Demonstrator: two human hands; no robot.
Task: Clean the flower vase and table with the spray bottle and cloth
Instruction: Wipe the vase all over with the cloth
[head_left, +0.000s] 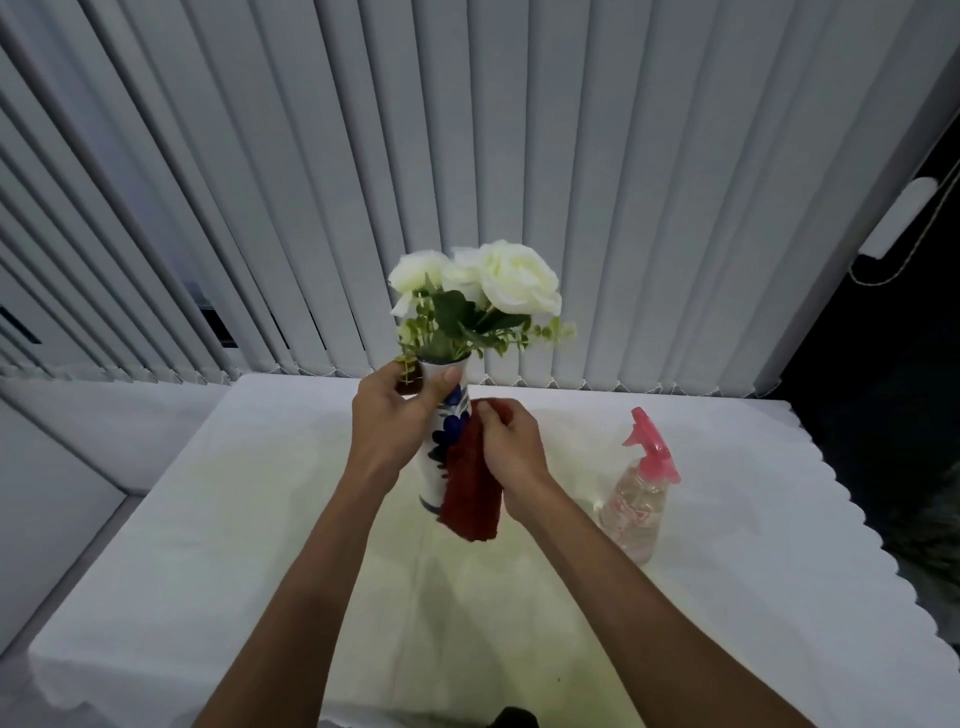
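Both hands busy — left fingers (448, 378) grip vase (439, 441), right fingers (485, 410) cloth (470, 488).

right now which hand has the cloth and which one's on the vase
The right hand pinches the dark red cloth against the vase side. The left hand grips the vase near its rim, without cloth.

White vase (441, 431) – blue floral print; dark red cloth (470, 491); pink-topped clear spray bottle (641, 493).
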